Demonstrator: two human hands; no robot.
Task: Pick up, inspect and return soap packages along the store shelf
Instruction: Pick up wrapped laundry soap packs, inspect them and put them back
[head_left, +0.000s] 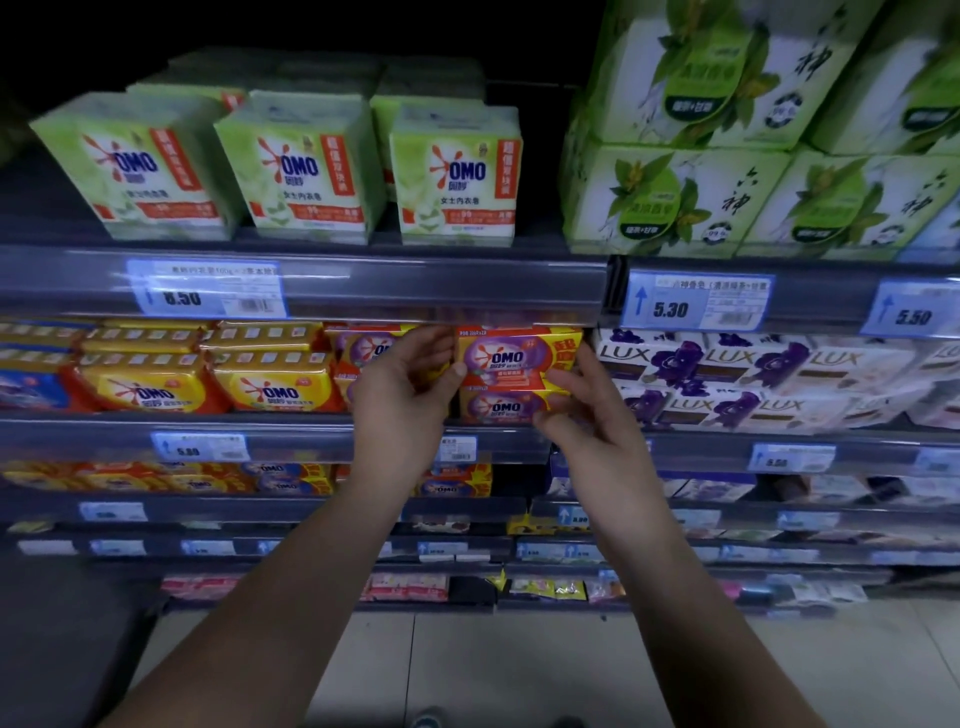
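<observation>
Pinching the soap pack (511, 364) by its left edge with the left hand (410, 384), gripping its right edge with the right hand (587, 410), at the middle shelf (260, 423) front. Seemingly pulling out or sliding back; leaving further packs to check.

A left hand (402, 387) gripped the pack (511, 358) and hid its left edge; fingers (560, 375) of the right hand (587, 415) covered its lower right corner. Whether it was one pack or two stacked could not be told. Left of the pack, yellow bars (150, 387) ran off the frame. Right of it, LUX boxes (727, 384) blurred toward the edge. Above and right, green cartons (675, 202) were cut off at the top and right. Above and left, a price tag (205, 288) was blurred. Below the pack, goods on the low shelves (311, 545) were too small to name.
</observation>
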